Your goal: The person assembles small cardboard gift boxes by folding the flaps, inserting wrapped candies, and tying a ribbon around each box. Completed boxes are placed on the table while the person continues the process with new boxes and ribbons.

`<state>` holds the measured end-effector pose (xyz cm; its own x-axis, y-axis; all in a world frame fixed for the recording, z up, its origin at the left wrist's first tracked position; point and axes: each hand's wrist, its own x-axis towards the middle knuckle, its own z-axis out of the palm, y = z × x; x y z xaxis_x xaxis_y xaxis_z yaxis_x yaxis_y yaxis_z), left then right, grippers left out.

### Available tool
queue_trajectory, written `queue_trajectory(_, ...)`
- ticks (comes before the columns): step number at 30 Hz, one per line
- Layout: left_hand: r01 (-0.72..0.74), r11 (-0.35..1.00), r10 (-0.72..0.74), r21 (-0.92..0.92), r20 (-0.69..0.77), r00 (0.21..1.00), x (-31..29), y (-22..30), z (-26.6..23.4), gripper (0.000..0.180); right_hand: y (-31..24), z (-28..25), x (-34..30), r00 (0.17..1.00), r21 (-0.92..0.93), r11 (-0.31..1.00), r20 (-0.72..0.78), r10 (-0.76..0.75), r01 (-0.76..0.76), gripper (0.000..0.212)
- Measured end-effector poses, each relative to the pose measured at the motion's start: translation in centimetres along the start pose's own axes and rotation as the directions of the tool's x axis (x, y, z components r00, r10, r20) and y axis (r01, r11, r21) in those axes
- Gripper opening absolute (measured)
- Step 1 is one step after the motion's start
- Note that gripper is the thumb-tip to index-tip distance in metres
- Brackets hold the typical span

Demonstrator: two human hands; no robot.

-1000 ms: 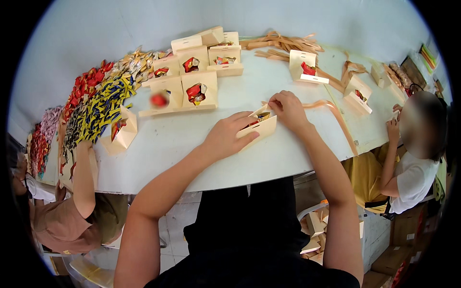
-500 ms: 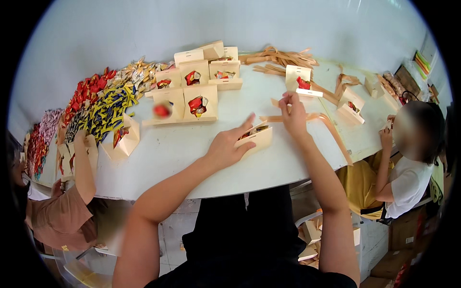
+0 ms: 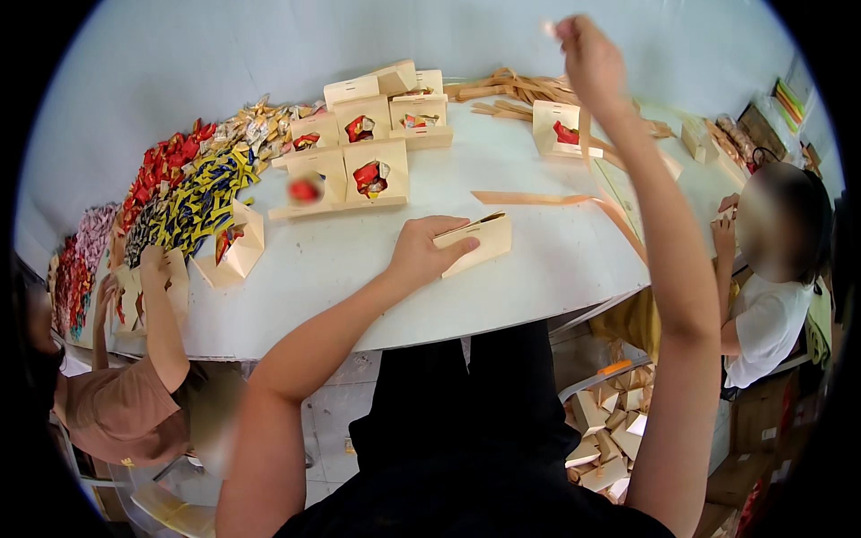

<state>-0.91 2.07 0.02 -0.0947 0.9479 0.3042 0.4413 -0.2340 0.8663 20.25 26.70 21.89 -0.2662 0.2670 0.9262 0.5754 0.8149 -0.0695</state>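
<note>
My left hand (image 3: pixel 420 255) grips a small cream card box (image 3: pixel 482 246) above the near part of the white table (image 3: pixel 377 309); its top edge is almost closed, with a dark gap showing. My right hand (image 3: pixel 595 70) is raised high at the far side, fingers pinched. A blurred pale tip shows at those fingers, and a tan ribbon (image 3: pixel 585 139) hangs below the hand, partly behind my forearm. Another tan ribbon (image 3: pixel 538 198) lies beyond the box and bends toward the table's near edge.
Several filled boxes (image 3: pixel 369 179) stand at the back, beside heaps of wrapped sweets (image 3: pixel 193 202). One box (image 3: pixel 558 130) stands near bundled ribbons (image 3: pixel 516 85). Co-workers sit at left (image 3: pixel 126 408) and right (image 3: pixel 771 309). A bin of boxes (image 3: pixel 605 430) is below the table.
My right hand has risen from near the box to high above the far side, lifting a ribbon. My left hand has pressed the box's top nearly closed.
</note>
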Motion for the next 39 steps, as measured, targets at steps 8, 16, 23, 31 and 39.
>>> queue_trajectory(8, -0.110, 0.992, 0.113, 0.063, -0.039, 0.993, -0.1, 0.3, 0.1, 0.035, -10.4, -10.8, -3.5, 0.949, 0.526, 0.795, 0.081, 0.306, -0.302, 0.041)
queue_trajectory(16, -0.176, 0.983, 0.178, 0.048, -0.055, 0.982, 0.1, -0.2, 0.5, 0.032, -15.9, -3.6, -24.6, 0.552, 0.442, 0.330, 0.682, 0.480, -0.834, 0.025)
queue_trajectory(23, -0.168, 0.984, 0.172, 0.055, -0.071, 0.983, -0.2, -0.3, 0.6, 0.032, -15.9, -1.2, -25.7, 0.551, 0.455, 0.313, 0.649, 0.524, -0.833, 0.024)
queue_trajectory(31, -0.240, 0.971, 0.240, 0.017, -0.039, 0.970, -0.5, 0.5, 0.4, 0.028, -15.4, -0.9, -24.8, 0.551, 0.434, 0.340, 0.670, 0.497, -0.834, 0.026)
queue_trajectory(39, -0.076, 0.985, 0.076, -0.154, -0.006, 0.997, 0.7, 0.0, 0.3, 0.013, -15.0, -1.9, -24.0, 0.553, 0.341, 0.461, 0.681, 0.479, -0.819, 0.034)
